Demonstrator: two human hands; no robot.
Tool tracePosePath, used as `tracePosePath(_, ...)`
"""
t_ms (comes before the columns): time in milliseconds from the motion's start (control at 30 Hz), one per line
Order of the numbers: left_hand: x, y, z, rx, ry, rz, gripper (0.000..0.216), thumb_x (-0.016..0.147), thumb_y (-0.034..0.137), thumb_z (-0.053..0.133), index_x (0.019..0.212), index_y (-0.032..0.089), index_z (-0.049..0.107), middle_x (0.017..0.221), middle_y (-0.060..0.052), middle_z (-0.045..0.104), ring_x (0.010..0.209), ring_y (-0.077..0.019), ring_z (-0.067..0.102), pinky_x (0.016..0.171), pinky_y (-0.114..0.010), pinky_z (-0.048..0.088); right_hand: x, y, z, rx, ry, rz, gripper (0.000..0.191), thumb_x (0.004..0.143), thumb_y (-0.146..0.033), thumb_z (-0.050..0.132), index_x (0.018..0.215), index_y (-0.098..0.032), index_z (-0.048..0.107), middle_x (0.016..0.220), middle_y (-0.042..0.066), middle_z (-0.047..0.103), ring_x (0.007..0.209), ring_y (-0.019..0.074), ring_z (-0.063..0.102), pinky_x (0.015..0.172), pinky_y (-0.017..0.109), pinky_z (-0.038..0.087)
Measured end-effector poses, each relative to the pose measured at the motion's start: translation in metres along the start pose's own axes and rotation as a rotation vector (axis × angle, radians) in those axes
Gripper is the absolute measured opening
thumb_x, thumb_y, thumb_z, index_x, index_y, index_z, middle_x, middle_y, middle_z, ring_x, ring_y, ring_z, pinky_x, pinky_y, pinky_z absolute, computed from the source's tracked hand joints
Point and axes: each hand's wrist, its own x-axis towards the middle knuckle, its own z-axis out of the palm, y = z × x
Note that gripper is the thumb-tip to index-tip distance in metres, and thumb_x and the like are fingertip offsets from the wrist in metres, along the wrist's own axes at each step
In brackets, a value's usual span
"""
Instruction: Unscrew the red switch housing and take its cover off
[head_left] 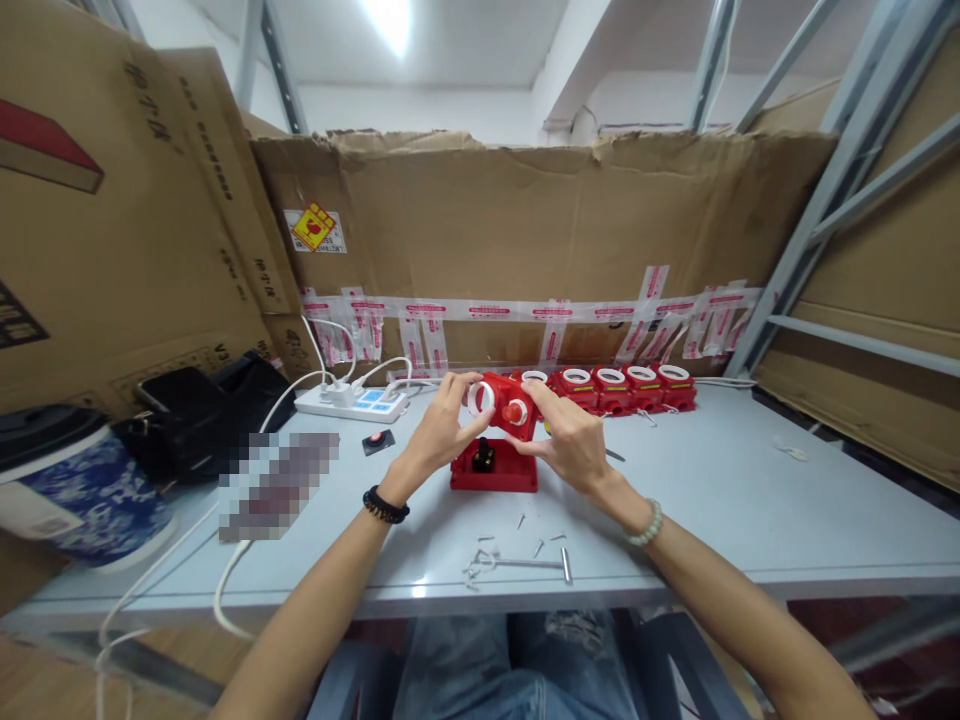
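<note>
A red box cover [502, 408] is held tilted up between my two hands. It carries a white ring on its left and a red knob in a white collar [515, 412] on its right. My left hand [444, 420] grips the cover's left side, its thumb and fingers around the white ring [481, 399]. On the opposite edge, my right hand [566, 435] closes its thumb and fingers. Just below the cover, the open red box base [495, 480] sits on the table with a black part [484, 456] inside. In front lie several screws [521, 521] and a T-handled tool [529, 563].
Several red boxes with white rings [611, 388] stand in a row at the back right. A white power strip [358, 400] with cables is at the back left, near a small dark square piece [378, 442]. A patterned cup [82, 490] and black bag [214, 420] stand left.
</note>
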Motion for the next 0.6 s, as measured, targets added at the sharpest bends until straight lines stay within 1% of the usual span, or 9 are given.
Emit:
tracePosePath(67, -0.001, 0.001, 0.004, -0.015, 0.023, -0.108, 0.03, 0.087, 0.033, 0.048, 0.112, 0.018, 0.042, 0.079, 0.0, 0.052, 0.068, -0.015, 0.052, 0.067, -0.028, 0.043, 0.0, -0.004, 0.0, -0.013, -0.014, -0.024, 0.058, 0.079, -0.046, 0.061, 0.126, -0.014, 0.052, 0.124, 0.009, 0.06, 0.084, 0.0174, 0.064, 0.072, 0.026, 0.05)
tracePosePath(133, -0.003, 0.001, 0.006, -0.032, 0.009, -0.223, 0.029, 0.09, 0.035, 0.042, 0.113, 0.018, 0.038, 0.064, 0.005, 0.048, 0.056, -0.0149, 0.05, 0.059, -0.027, 0.04, -0.001, -0.007, 0.0, -0.023, -0.036, -0.05, 0.056, 0.079, -0.044, 0.062, 0.126, -0.014, 0.053, 0.126, 0.008, 0.059, 0.084, 0.0172, 0.063, 0.07, 0.026, 0.05)
tracePosePath(200, -0.004, 0.001, 0.005, -0.015, -0.011, -0.294, 0.03, 0.092, 0.037, 0.036, 0.116, 0.018, 0.035, 0.057, 0.007, 0.046, 0.051, -0.0159, 0.049, 0.058, -0.028, 0.038, -0.001, -0.009, 0.0, -0.021, -0.051, -0.067, 0.054, 0.079, -0.042, 0.062, 0.125, -0.014, 0.054, 0.128, 0.007, 0.058, 0.084, 0.017, 0.063, 0.069, 0.026, 0.05)
tracePosePath(233, -0.004, 0.001, 0.003, 0.005, -0.01, -0.294, 0.032, 0.092, 0.038, 0.036, 0.117, 0.017, 0.035, 0.058, 0.007, 0.047, 0.052, -0.0164, 0.05, 0.059, -0.029, 0.039, -0.001, -0.009, -0.001, -0.02, -0.051, -0.068, 0.054, 0.079, -0.041, 0.062, 0.125, -0.014, 0.054, 0.128, 0.007, 0.058, 0.084, 0.0169, 0.062, 0.069, 0.026, 0.051)
tracePosePath(267, -0.004, 0.001, 0.002, 0.022, -0.006, -0.263, 0.034, 0.091, 0.038, 0.038, 0.118, 0.018, 0.036, 0.062, 0.005, 0.05, 0.056, -0.0169, 0.051, 0.063, -0.03, 0.041, -0.001, -0.008, -0.001, -0.02, -0.048, -0.064, 0.054, 0.08, -0.041, 0.062, 0.125, -0.013, 0.054, 0.128, 0.007, 0.057, 0.084, 0.017, 0.062, 0.07, 0.026, 0.051)
tracePosePath(333, -0.003, 0.001, -0.002, 0.036, -0.003, -0.116, 0.038, 0.086, 0.037, 0.048, 0.118, 0.018, 0.038, 0.082, -0.001, 0.055, 0.075, -0.0184, 0.055, 0.074, -0.033, 0.044, -0.001, -0.006, -0.002, -0.023, -0.033, -0.052, 0.054, 0.08, -0.04, 0.062, 0.126, -0.013, 0.052, 0.128, 0.008, 0.057, 0.086, 0.0175, 0.062, 0.073, 0.027, 0.051)
tracePosePath(400, -0.002, 0.001, -0.005, 0.022, -0.014, 0.044, 0.044, 0.08, 0.034, 0.058, 0.118, 0.019, 0.04, 0.103, -0.007, 0.052, 0.094, -0.0207, 0.053, 0.085, -0.036, 0.043, -0.001, -0.004, -0.002, -0.024, -0.013, -0.044, 0.055, 0.08, -0.038, 0.062, 0.129, -0.014, 0.05, 0.128, 0.009, 0.057, 0.091, 0.0182, 0.063, 0.077, 0.027, 0.051)
tracePosePath(433, -0.001, 0.001, -0.006, 0.01, -0.021, 0.095, 0.046, 0.079, 0.033, 0.06, 0.118, 0.02, 0.041, 0.108, -0.008, 0.049, 0.099, -0.0214, 0.051, 0.087, -0.037, 0.043, -0.001, -0.003, -0.002, -0.023, -0.002, -0.044, 0.055, 0.08, -0.037, 0.062, 0.13, -0.015, 0.049, 0.129, 0.009, 0.057, 0.093, 0.0183, 0.062, 0.078, 0.027, 0.051)
tracePosePath(600, 0.001, 0.0, -0.009, -0.003, 0.018, 0.132, 0.042, 0.082, 0.032, 0.06, 0.119, 0.021, 0.044, 0.104, -0.007, 0.05, 0.093, -0.0199, 0.05, 0.083, -0.036, 0.046, -0.001, 0.0, -0.003, -0.019, 0.067, -0.064, 0.053, 0.083, -0.034, 0.059, 0.132, -0.018, 0.047, 0.127, 0.008, 0.058, 0.093, 0.0173, 0.063, 0.079, 0.026, 0.051)
